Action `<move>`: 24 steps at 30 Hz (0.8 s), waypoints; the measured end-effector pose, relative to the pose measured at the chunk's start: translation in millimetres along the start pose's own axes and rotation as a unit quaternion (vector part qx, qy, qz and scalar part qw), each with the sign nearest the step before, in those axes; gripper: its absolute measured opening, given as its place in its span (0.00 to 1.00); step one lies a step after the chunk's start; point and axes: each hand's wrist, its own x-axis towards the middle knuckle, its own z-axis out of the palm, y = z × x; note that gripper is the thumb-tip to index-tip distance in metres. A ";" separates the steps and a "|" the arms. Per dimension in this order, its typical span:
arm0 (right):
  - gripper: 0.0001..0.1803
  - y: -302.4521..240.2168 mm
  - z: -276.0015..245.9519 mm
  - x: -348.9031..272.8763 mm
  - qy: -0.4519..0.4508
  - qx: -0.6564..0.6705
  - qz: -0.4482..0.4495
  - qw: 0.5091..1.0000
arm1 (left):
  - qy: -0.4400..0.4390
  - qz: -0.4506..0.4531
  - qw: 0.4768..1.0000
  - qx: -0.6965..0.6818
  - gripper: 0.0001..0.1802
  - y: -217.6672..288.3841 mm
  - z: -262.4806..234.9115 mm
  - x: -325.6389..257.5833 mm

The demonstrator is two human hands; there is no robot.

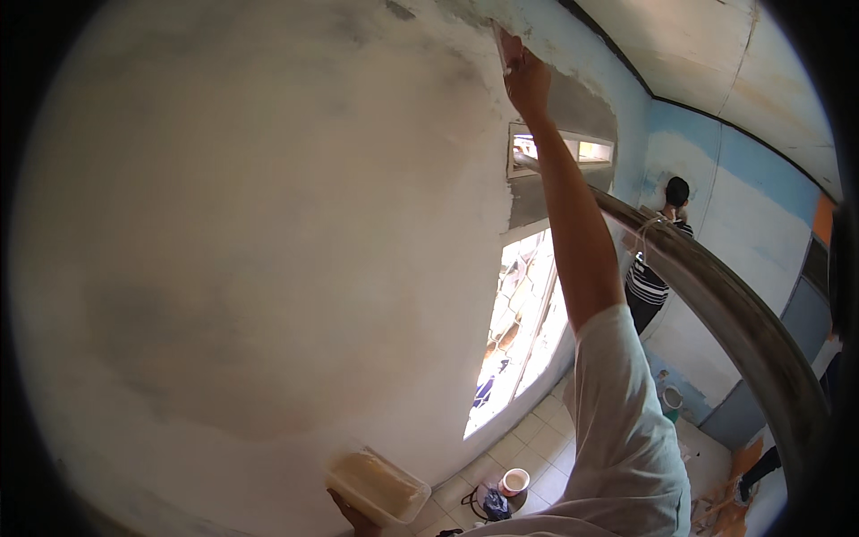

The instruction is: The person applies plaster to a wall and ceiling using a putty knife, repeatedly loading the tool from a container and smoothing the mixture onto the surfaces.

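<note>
The white sleeve fills the lower right, closest to the lens, and from it the bare right arm runs up the wall. That wall is the biggest thing here: one broad face skimmed pale, with damp grey patches, meeting old blue paint at its top right edge. The right hand is pressed against that edge, its fingers closed round a thin blade laid flat to the surface, which looks like the angle for spreading filler thin. Below it sit one tall window and one small vent above, both letting in daylight. A curved beam sweeps across the right side.

At the bottom edge the left hand cups one shallow tub of cream paste from underneath, fingers curled beneath its base, held level and near the wall, seemingly so the blade can be reloaded. One other person in a striped top stands at the far wall, well apart. On the tiled floor stand two small pots, one near the window and one farther right.
</note>
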 end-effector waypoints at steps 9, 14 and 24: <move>0.27 -107.8 27.1 -194.5 -0.126 0.081 -0.129 0.980 | 0.031 0.017 0.999 0.015 0.43 33.1 -4.0 -18.6; 0.30 -124.0 -55.4 -314.4 -0.347 0.121 -0.089 0.926 | 0.020 -0.008 1.000 -0.004 0.43 32.6 4.4 -15.0; 0.16 5.8 -18.9 -86.6 -0.044 -0.023 0.053 0.997 | 0.029 -0.006 0.999 0.037 0.44 32.5 -6.4 -29.4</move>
